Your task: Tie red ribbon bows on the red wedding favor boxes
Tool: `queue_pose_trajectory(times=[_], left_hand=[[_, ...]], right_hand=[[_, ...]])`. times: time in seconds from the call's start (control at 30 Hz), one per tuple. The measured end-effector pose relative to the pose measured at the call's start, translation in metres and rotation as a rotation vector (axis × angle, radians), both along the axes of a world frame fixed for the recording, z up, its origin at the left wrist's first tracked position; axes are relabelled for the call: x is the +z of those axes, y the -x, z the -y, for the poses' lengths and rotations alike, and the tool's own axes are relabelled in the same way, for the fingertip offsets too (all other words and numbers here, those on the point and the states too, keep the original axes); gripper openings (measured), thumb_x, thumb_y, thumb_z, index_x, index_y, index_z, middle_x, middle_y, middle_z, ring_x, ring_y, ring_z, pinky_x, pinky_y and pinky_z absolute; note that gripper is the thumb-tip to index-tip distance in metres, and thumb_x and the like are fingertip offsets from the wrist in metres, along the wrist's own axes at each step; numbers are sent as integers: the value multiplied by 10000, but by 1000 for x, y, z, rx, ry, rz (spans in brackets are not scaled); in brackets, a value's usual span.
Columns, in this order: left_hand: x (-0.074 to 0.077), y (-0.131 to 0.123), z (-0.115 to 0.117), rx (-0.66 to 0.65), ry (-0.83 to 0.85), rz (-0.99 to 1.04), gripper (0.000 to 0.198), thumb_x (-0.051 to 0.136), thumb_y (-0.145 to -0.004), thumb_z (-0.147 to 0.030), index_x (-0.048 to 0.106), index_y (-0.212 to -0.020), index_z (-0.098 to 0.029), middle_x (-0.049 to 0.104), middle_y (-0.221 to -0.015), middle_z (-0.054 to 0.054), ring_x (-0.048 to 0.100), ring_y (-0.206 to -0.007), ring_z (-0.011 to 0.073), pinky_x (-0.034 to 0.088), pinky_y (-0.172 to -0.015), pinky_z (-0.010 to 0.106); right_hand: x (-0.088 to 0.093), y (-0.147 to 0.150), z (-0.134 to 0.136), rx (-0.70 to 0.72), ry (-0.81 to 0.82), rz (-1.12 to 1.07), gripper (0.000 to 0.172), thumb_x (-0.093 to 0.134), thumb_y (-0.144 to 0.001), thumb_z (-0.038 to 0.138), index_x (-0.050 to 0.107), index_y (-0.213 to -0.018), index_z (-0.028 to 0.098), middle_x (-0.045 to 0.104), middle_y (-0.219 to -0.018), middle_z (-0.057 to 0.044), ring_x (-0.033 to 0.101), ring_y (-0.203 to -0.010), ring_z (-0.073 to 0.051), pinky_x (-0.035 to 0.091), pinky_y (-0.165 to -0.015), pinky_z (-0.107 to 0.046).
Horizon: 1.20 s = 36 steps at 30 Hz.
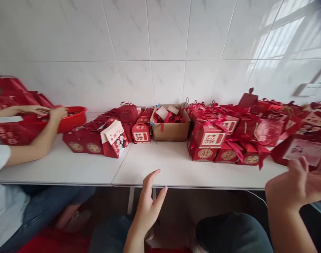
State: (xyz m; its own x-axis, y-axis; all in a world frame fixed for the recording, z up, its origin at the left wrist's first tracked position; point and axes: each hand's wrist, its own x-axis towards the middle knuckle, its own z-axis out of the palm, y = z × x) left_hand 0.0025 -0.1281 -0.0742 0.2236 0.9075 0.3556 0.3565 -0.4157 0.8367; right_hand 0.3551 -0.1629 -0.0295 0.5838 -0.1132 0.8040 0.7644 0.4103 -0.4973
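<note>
My left hand (149, 202) is raised in front of the table's front edge, fingers apart, with nothing in it. At the far right my right hand (300, 182) is lifted with its fingers spread, also holding nothing. Nearest to it on the table is a large dark red box (284, 151) with a pale pink label. Several red gift boxes with ribbons are stacked right of centre, among them a box with a gold double-happiness character (211, 138). An open cardboard box (171, 131) holding red ribbon and white cards stands against the wall.
Left of centre, more red boxes (82, 140) stand beside a house-shaped box (115, 137). A co-worker's hands (49, 110) are over a red basin (73, 121) at the far left. A white table (155, 168) runs along the tiled wall.
</note>
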Motion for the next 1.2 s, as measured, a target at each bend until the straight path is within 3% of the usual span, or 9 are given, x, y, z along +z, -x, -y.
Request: queue_pose_trajectory(times=[0.07,0.2,0.33,0.53,0.63,0.77,0.93,1.07,1.2], left_hand=[[-1,12,-9,117,-33,11,435,525,-892,-359,446,-1312,-274,478,-1402,96,454,-1300,265,386,-1063,442],[16,50,-54,439,-226,59,467,600,-835,-365,464,-1257,-215,524,-1339,131,497,-1246,288,439,-989,452],[62,89,-122,756,-342,67,695,665,-791,-353,342,-1331,-59,467,-1347,260,456,-1255,351,372,-1021,500],[107,109,-173,728,-270,18,727,669,-784,-353,311,-1313,-7,597,-1235,215,538,-1180,367,358,-989,554],[107,105,-161,688,-276,69,622,648,-805,-258,342,-1290,-19,681,-1109,188,629,-1066,311,417,-955,520],[96,70,-106,525,-343,177,710,649,-814,-254,265,-1398,-126,714,-1076,143,685,-970,232,523,-874,391],[80,4,-15,24,-24,358,744,670,-805,-328,275,-1426,-217,744,-957,97,711,-892,225,571,-780,313],[70,-16,24,12,111,501,663,659,-812,-341,341,-1387,-255,736,-896,54,700,-840,202,548,-776,289],[58,-9,28,-47,191,460,261,689,-772,-373,645,-957,-195,683,-784,43,648,-700,170,492,-615,221]], right_hand=[[-5,50,-16,176,3,80,614,666,-764,224,433,-1329,284,384,-1430,-108,362,-1321,-350,429,-960,-543],[-37,123,-51,686,512,402,290,512,-867,168,573,-1142,237,589,-1200,-117,564,-1142,-266,479,-935,-457],[-62,132,-67,1004,923,329,177,501,-896,265,634,-1004,219,659,-1061,-99,638,-990,-232,518,-861,-380],[-65,120,-73,1153,929,-9,255,563,-860,432,649,-937,205,684,-960,-76,643,-922,-225,503,-833,-346],[-66,123,-74,1179,904,-104,286,590,-837,462,646,-933,199,681,-942,-82,640,-913,-229,495,-837,-357],[-53,143,-65,1102,746,-248,300,605,-831,457,605,-996,206,663,-1003,-100,630,-962,-237,487,-864,-384],[-9,180,-26,1210,526,-232,679,716,-764,347,379,-1352,321,507,-1355,-83,565,-1141,-224,480,-926,-349],[3,195,5,1309,572,-446,685,706,-779,331,367,-1374,333,658,-1107,-44,658,-861,-179,541,-739,-290],[-16,200,20,1153,547,-570,511,755,-723,318,556,-1189,245,676,-899,-39,633,-698,-168,524,-610,-262]])
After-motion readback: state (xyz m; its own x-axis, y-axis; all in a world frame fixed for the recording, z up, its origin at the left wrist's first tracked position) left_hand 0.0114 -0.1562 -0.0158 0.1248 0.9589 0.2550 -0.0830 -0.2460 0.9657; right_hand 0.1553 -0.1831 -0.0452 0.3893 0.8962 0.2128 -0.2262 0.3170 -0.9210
